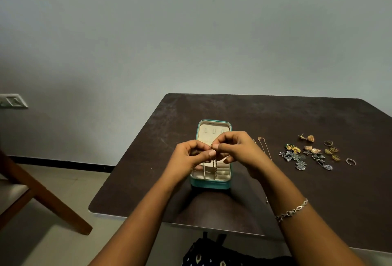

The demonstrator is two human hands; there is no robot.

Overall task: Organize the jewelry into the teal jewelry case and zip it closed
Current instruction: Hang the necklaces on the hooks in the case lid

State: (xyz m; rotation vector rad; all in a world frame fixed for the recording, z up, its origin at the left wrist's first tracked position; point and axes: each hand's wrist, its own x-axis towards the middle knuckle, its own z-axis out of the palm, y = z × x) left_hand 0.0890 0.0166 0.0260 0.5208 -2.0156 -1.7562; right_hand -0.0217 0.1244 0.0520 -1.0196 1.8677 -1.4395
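Right now you are holding a thin gold chain necklace [214,165] above the open teal zip-round jewelry case [210,184], which is sitting on the dark brown bench [233,113] straight ahead of you. Your left grip [192,155] and right grip [235,149] are both pinching the chain's top end between thumb and fingertips, close together, probably to work its clasp. The rest of the chain is hanging straight down into the cream lower tray instead of tangling. The case's lid [203,126] is opening away from you, showing its cream hook panel, likely where the chain is heading. A loose spread of gold and silver earrings and rings [314,153] is lying well apart on your right, and a second fine chain [264,148] is lying near the case, so most sorting is not yet done
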